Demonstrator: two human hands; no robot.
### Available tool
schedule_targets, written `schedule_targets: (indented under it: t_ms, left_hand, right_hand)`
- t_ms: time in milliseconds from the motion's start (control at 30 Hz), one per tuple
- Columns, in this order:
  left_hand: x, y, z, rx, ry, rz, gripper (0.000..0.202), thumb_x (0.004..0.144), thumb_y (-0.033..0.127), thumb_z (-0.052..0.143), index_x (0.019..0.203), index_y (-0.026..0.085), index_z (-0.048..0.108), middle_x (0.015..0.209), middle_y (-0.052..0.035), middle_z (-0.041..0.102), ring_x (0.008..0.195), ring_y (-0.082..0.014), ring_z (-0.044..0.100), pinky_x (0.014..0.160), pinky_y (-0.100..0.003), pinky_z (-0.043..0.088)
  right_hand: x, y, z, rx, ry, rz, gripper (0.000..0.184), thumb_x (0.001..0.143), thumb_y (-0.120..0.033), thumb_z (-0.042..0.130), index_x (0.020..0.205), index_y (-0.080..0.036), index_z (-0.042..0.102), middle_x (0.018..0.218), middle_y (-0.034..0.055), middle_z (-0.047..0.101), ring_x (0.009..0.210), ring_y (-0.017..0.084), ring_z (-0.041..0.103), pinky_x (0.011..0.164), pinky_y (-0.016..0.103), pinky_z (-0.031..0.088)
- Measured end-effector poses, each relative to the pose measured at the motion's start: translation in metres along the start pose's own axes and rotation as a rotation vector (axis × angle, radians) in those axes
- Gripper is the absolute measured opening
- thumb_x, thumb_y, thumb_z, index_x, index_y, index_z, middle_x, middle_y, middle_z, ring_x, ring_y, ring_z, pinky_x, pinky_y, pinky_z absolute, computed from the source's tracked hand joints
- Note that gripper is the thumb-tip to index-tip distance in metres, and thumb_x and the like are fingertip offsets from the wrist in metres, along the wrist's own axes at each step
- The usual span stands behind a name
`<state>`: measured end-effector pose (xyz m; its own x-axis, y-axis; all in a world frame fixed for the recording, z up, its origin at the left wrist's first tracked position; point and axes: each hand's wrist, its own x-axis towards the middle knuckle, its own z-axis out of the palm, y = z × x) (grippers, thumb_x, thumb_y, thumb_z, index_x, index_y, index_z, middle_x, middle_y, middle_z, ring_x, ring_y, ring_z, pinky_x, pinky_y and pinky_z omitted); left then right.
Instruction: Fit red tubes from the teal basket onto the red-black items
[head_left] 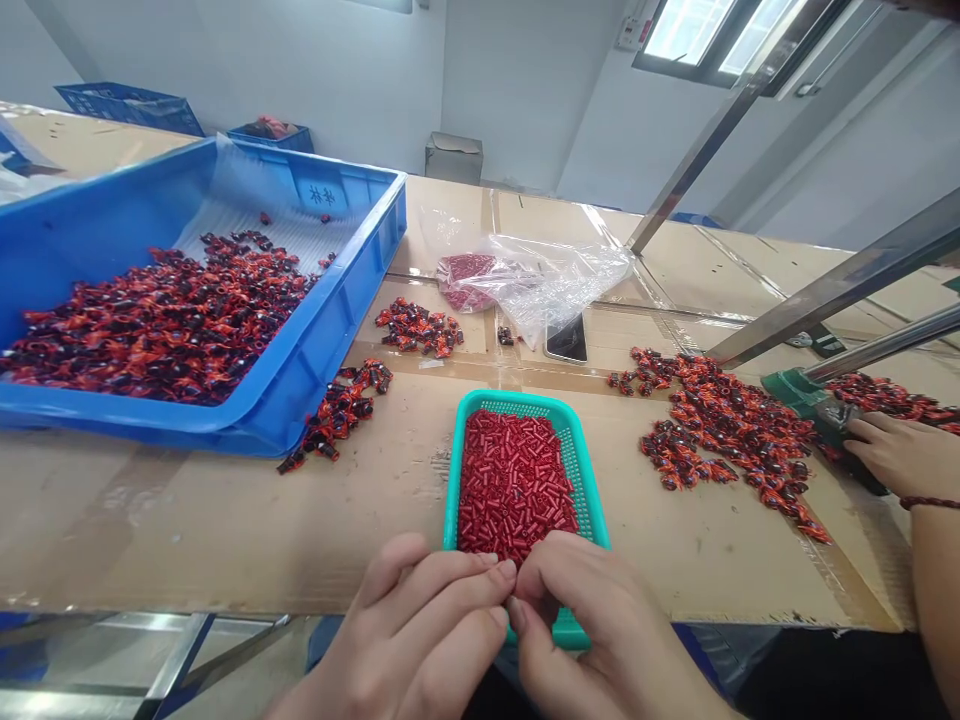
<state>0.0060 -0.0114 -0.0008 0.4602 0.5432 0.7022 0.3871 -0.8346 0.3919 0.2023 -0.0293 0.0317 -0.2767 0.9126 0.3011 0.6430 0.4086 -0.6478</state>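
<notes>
My left hand (427,640) and my right hand (592,620) meet fingertip to fingertip over the near end of a green plastic basket (591,480). Both are closed in a pinch. Whatever lies between the fingertips is hidden or too small to name. Inside the basket is a heap of small dark-red tubes (514,480). To the right on the table spreads a pile of small red-and-black parts (727,430). Smaller clusters of the same parts (420,328) lie to the left of the basket and beyond it.
A large blue crate (292,400) full of red-and-black parts stands at left. Behind the basket are a clear plastic bag (555,275) and a phone (567,338). Metal posts (840,285) rise at right, where another person's hand (900,455) is by a clamp-like tool (832,415).
</notes>
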Motion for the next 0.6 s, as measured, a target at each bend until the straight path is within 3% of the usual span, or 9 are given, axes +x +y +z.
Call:
schedule_targets:
  t_ms: [133,200,333,433,600]
  left_hand:
    - [0.005,0.004,-0.001,-0.006,-0.019,-0.009,0.035,0.11,0.008,0.04,0.083,0.021,0.059,0.105,-0.0024,0.086,0.096,-0.0119,0.078,0.097,-0.03,0.044]
    - [0.01,0.007,-0.003,-0.06,0.003,-0.064,0.032,0.109,0.009,0.047,0.081,0.023,0.051,0.103,0.0001,0.086,0.089,-0.0099,0.079,0.089,-0.03,0.047]
    - [0.018,0.013,-0.006,-0.195,0.082,-0.204,0.035,0.109,0.017,0.054,0.078,0.024,0.04,0.099,0.0052,0.086,0.078,-0.0079,0.08,0.08,-0.03,0.051]
    - [0.02,0.015,-0.008,-0.237,0.066,-0.226,0.035,0.107,0.012,0.056,0.077,0.024,0.042,0.102,0.004,0.086,0.076,-0.0087,0.08,0.079,-0.032,0.052]
    - [0.01,0.017,-0.005,-0.14,-0.008,-0.223,0.009,0.105,0.015,0.062,0.109,0.023,0.064,0.088,0.0045,0.084,0.066,-0.0092,0.077,0.081,-0.03,0.056]
  right_hand:
    - [0.003,0.002,0.004,0.054,0.028,0.072,0.018,0.076,-0.01,0.054,0.064,-0.022,0.048,0.057,-0.0043,0.062,0.053,0.01,0.058,0.052,0.019,0.042]
    - [0.004,0.003,0.001,0.185,-0.03,0.169,0.022,0.081,-0.017,0.061,0.064,-0.022,0.049,0.057,-0.004,0.062,0.054,0.011,0.057,0.053,0.02,0.043]
    - [0.001,0.004,-0.01,0.568,-0.188,0.37,0.035,0.098,-0.054,0.063,0.092,-0.021,0.069,0.076,0.0017,0.07,0.068,0.015,0.063,0.063,0.024,0.051]
    - [-0.001,0.002,-0.012,0.658,-0.229,0.399,0.052,0.098,-0.07,0.057,0.11,-0.023,0.075,0.087,0.005,0.073,0.08,0.019,0.065,0.074,0.029,0.053]
    - [0.003,0.004,0.002,0.814,-0.293,0.297,0.055,0.095,-0.069,0.061,0.076,-0.019,0.073,0.071,0.0013,0.059,0.068,0.015,0.054,0.064,0.026,0.046]
